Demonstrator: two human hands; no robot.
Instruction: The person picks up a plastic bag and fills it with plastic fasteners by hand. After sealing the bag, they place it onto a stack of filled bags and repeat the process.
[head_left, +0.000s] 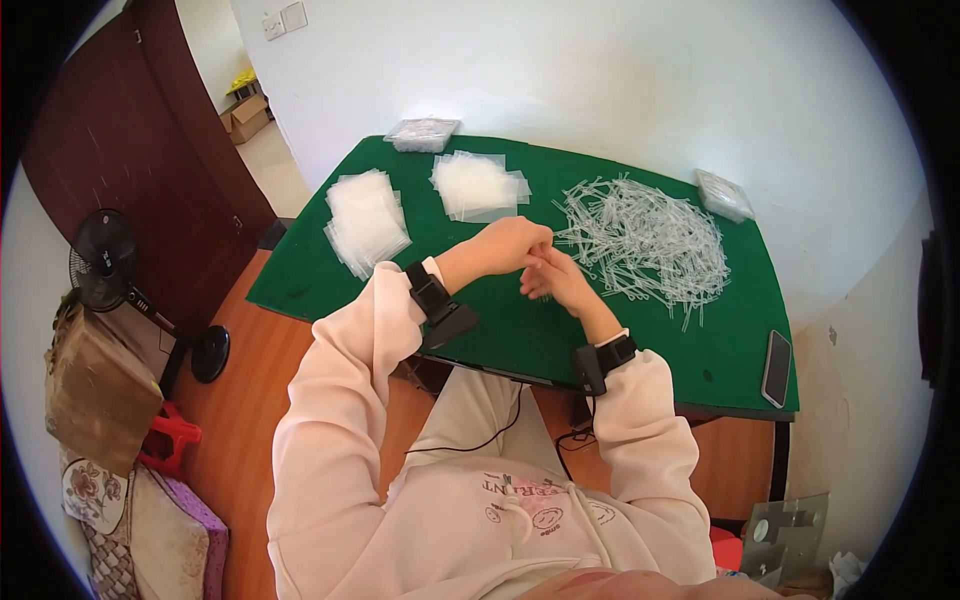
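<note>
Green cloth (295, 270) carries, at its left side, a loose pile of clear bags (368, 222). The left arm's pale pink sleeve (340, 400) slants up from the lower edge, bent at the elbow, a black band (432, 298) strapped at the wrist. Beyond it sit a wrapped pack (422, 134) by the back edge and a second pile of bags (482, 186). The left hand (503, 246) angles in, back up, its fingers pointing right to meet the right hand (562, 284), which tilts up and left with its fingers half curled. The two sets of fingertips touch or nearly so, held narrow; I cannot tell what, if anything, either grips. Just to their right spreads the heap of thin clear sticks (645, 245), then another wrapped pack (723, 195) beyond it, and last a phone (776, 368) near the cloth's right edge
</note>
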